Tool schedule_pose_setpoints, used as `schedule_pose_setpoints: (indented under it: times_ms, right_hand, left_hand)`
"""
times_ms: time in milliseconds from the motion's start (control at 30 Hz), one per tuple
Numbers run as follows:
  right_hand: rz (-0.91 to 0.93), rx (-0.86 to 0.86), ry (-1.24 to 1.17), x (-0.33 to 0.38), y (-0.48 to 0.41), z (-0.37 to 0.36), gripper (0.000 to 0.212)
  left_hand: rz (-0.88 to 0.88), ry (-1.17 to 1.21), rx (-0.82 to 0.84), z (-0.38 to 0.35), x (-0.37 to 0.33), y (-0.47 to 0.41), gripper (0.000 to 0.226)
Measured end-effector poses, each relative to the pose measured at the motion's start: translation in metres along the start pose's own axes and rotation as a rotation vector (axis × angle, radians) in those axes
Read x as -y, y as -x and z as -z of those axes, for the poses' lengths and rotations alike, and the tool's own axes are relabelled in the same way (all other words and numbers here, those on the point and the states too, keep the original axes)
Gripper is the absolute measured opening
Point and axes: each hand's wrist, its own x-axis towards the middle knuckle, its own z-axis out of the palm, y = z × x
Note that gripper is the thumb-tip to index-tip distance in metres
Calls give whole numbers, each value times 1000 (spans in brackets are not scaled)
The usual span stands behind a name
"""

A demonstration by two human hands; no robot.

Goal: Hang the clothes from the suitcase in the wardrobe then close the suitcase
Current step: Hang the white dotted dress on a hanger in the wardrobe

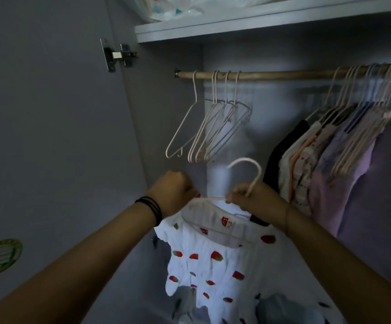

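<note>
Both hands are raised inside the open wardrobe (171, 118), below the wooden rod (283, 74). The right hand (253, 197) is closed around a pale hanger (248, 169) at the base of its hook, and the hook stands up free above the knuckles, not on the rod. The left hand (175, 192), with black bands (152, 206) on its wrist, has its fingers curled tight on the shoulder of a white garment (213, 265) where that lies over the hanger's left end.

The garment is printed with red strawberries and hangs down from the hanger between the two forearms. A small red label (225, 222) is sewn inside its neckline; any writing on it is too small to read.

Near the rod's left end hang several empty hangers (213, 127), close together. Toward the rod's right end hangs a packed row of clothes (330, 155), dark, cream, patterned and lilac. The held garment is lower than both groups and between them.

Above the rod a shelf (236, 26) carries clear plastic bags (190, 5) at its left end. The open door (49, 113) on the left shows a metal hinge (117, 54) and, lower down, a round green sticker (0, 256) whose print is blurred.
</note>
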Motion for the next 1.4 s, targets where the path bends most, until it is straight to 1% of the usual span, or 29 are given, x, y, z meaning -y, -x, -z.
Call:
schedule_pose_setpoints:
  times_ms: [67,133,200,233,267,300,367,433,467,567,633,700,733,767,800,833,867,933,967,1000,1033,1067,1100,1167,1200,1267,1333,1367,1400]
  right_hand:
    - [49,20,26,10,-8,6,25]
    - [69,47,5,21,-13,18,24]
    - [91,59,-38,28,-18,33,34]
    - [99,64,-54,32,-19,41,36]
    - [108,77,-67,34,-21,48,34]
    - [119,94,-81,37,-21,54,32]
    - [144,119,-116,40,-21,65,27]
    - [171,108,-143,35,-20,76,13]
    - [182,84,-128,28,-20,81,10]
    - [172,-7,38,-4,-14,99,16]
    - [151,-3,172,-25,-3,104,15]
    - [129,-46,178,-44,6,104,16]
    - [130,-93,159,-50,8,102,21]
    - [141,-143,131,-55,10,101,38]
    - [147,-179,97,-60,10,101,61]
    - [135,-205,75,-64,10,100,79]
    - [121,-228,65,-69,10,102,88]
    - [109,-259,47,-72,13,107,93]
    - [133,-264,45,-71,15,107,92]
    - [154,-259,54,-69,15,106,85]
    - [167,-252,74,-66,15,104,68]
    - [176,-264,86,-62,15,101,43]
    - [166,-256,97,-58,15,99,24]
    - [168,-279,112,-57,13,97,38]
    - [185,-285,116,-56,14,96,39]
    - [197,-244,97,-51,20,95,24]
    - [176,-184,113,-44,25,98,47]
    - [151,-159,117,-40,28,98,43]
    - [150,-124,123,-39,30,99,30]
  left_hand:
    - [41,87,2,0,3,0,48]
    - [80,199,-23,7,15,1,53]
    - [97,323,44,15,27,6,56]
    - [88,410,100,18,30,9,48]
    - [68,480,137,18,31,13,35]
    - [43,519,126,16,31,15,25]
    - [29,564,-2,12,29,15,23]
    - [57,597,-134,12,29,13,24]
    - [68,605,-172,14,30,12,22]
    - [80,584,-229,18,42,11,22]
    - [97,580,-263,22,51,12,20]
    - [113,565,-292,27,58,12,18]
    - [122,566,-301,28,60,12,20]
    - [130,576,-303,30,62,11,17]
    - [137,599,-303,31,63,11,13]
    - [144,618,-301,32,64,11,11]
    - [151,646,-301,33,63,11,10]
    - [171,689,-299,33,63,12,13]
    - [173,697,-291,33,61,12,15]
    - [172,692,-275,34,60,12,16]
    - [161,682,-255,34,57,11,14]
    - [146,663,-235,34,53,10,14]
    - [126,643,-216,35,49,8,18]
    - [74,610,-197,38,42,4,28]
    - [59,593,-199,40,41,2,28]
    - [51,590,-205,42,40,1,24]
    - [46,606,-201,40,38,1,23]
    - [42,618,-188,37,37,1,23]
    - [40,625,-176,34,36,-1,22]
